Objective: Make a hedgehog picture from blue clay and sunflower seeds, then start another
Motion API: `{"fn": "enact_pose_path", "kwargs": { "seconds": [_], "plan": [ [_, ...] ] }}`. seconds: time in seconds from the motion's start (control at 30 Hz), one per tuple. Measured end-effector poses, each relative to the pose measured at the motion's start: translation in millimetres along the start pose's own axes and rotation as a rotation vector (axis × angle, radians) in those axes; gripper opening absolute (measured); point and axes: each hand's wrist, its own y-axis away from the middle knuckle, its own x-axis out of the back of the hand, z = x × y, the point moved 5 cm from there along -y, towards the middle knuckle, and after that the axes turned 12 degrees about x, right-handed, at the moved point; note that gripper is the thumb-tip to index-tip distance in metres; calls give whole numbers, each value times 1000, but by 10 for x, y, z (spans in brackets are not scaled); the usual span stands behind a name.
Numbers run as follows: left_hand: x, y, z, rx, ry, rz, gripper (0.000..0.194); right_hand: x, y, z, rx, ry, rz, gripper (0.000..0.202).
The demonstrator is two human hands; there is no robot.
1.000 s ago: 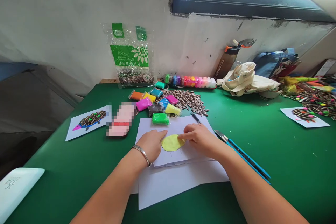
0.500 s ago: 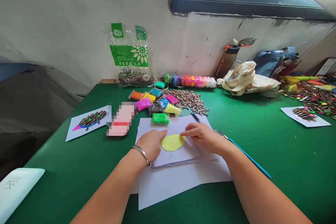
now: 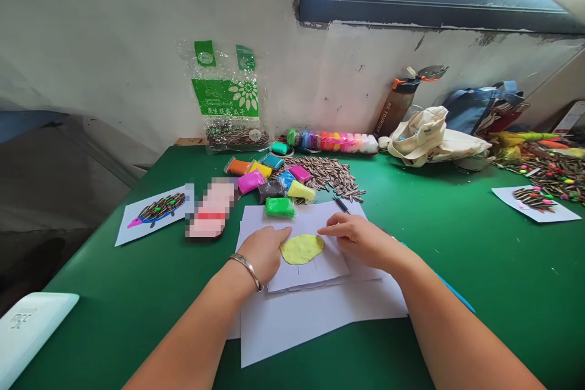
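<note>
A flat yellow clay oval (image 3: 302,249) lies on a white sheet (image 3: 278,280), with short pencil lines below it. My left hand (image 3: 265,251) rests on the paper at the oval's left edge, its index finger stretched out and its thumb partly hidden. On the right, my right hand (image 3: 354,236) has its index finger extended to the oval's upper right edge, the other fingers curled loosely. Neither hand holds anything. More white paper (image 3: 320,323) lies underneath, and a dark pen (image 3: 340,205) sits just behind my right hand.
Wrapped clay packs (image 3: 280,207) and sunflower seeds (image 3: 336,173) lie behind the paper. Seed-covered hedgehog pictures (image 3: 159,208) are at far left and right. A blue tool (image 3: 457,295) is partly under my right forearm. Behind stand a seed bag (image 3: 228,97) and a bottle (image 3: 397,103).
My right hand has shifted slightly right, its index fingertip moving from on the oval towards its outer edge. My left hand has barely moved.
</note>
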Motion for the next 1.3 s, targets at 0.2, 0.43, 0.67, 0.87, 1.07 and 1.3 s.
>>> {"fn": "enact_pose_path", "kwargs": {
  "seconds": [0.2, 0.43, 0.67, 0.87, 1.07, 1.3],
  "plan": [
    [10, 18, 17, -2, 1, -2, 42, -13, -7, -24, 42, 97, -38, 52],
    [-11, 23, 14, 12, -13, -6, 43, 0, 34, 38, 56, -6, -31, 54],
    [2, 7, 24, 19, 3, -5, 43, 2, 45, -26, 92, 85, -66, 50],
    [-3, 16, 8, 14, 26, -4, 42, 49, 94, -24, 78, -12, -67, 55],
    [-22, 8, -12, 23, 27, -5, 44, 3, 78, -58, 108, 57, -75, 42],
    [-13, 7, 3, 12, 28, -5, 42, 38, 87, -182, 67, 31, -84, 43]
  ]
}}
